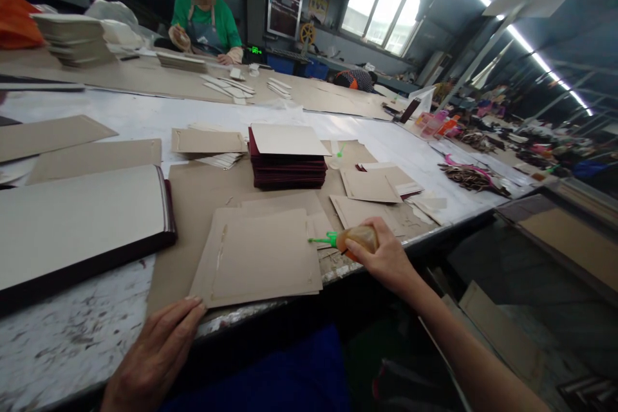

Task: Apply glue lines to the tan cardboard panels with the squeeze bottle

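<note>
My right hand (381, 256) is wrapped round a glue bottle (358, 241) of amber liquid, tipped on its side. Its green nozzle (321, 240) points left and meets the right edge of a tan cardboard sheet (263, 257). Along that sheet's left side runs a shiny line of glue (222, 248). More sheets lie beneath it. My left hand (161, 341) rests with its fingers stretched out, the tips at the sheet's lower left corner. Behind the sheet stands a stack of dark red panels (288, 170) with a pale top.
On the left is a thick pile of large cream-topped boards (82, 225). Smaller cardboard pieces (371, 185) lie to the right. Across the table a person in green (207, 22) sits near a stack of boards (72, 42). Dark strips (470, 177) lie at the far right.
</note>
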{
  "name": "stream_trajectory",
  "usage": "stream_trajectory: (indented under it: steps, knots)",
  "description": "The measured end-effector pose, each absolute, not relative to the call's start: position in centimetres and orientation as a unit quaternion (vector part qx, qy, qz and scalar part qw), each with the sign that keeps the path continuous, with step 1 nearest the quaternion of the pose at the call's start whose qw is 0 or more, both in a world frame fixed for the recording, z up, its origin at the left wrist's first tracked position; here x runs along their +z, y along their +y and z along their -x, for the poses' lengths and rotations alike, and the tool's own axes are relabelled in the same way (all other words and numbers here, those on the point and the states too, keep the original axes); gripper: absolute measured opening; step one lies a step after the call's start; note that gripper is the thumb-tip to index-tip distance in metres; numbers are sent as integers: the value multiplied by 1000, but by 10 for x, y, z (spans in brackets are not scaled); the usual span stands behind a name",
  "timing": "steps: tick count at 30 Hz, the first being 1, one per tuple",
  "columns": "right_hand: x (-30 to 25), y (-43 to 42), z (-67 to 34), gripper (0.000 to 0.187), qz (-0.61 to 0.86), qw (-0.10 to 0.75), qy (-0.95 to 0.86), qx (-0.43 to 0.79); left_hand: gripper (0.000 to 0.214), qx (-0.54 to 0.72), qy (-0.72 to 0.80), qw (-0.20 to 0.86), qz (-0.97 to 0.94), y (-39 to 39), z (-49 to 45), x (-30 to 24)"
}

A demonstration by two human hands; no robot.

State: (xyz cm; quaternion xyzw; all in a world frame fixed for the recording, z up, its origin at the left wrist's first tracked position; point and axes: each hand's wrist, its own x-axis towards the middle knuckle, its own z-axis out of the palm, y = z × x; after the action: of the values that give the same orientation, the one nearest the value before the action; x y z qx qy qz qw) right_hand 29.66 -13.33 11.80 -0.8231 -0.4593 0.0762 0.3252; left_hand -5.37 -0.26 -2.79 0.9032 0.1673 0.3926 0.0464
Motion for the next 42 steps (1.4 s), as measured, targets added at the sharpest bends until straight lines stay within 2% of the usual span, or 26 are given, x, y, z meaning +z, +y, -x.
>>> stream_trajectory:
  steps: [5, 12, 23, 33, 39, 42]
  knots:
    - [116, -132, -296, 31, 820, 331, -462, 67, 36, 386, 193, 72, -899, -8, 51, -21]
    - [127, -170, -279, 31, 839, 286, -443, 133, 39, 388, 158, 38, -907, -4, 52, -24]
    - [133, -186, -264, 36, 858, 267, -410, 153, 49, 388, 138, 16, -911, -6, 46, -5]
    - [121, -178, -253, 33, 842, 317, -410, 149, 41, 396, 150, 25, -906, -6, 48, -7]
    - [124, -182, -248, 32, 844, 313, -412, 144, 52, 400, 149, 19, -904, -8, 46, -5]
    - [119, -180, -240, 31, 831, 321, -423, 166, 51, 400, 156, 21, -903, -10, 45, -6]
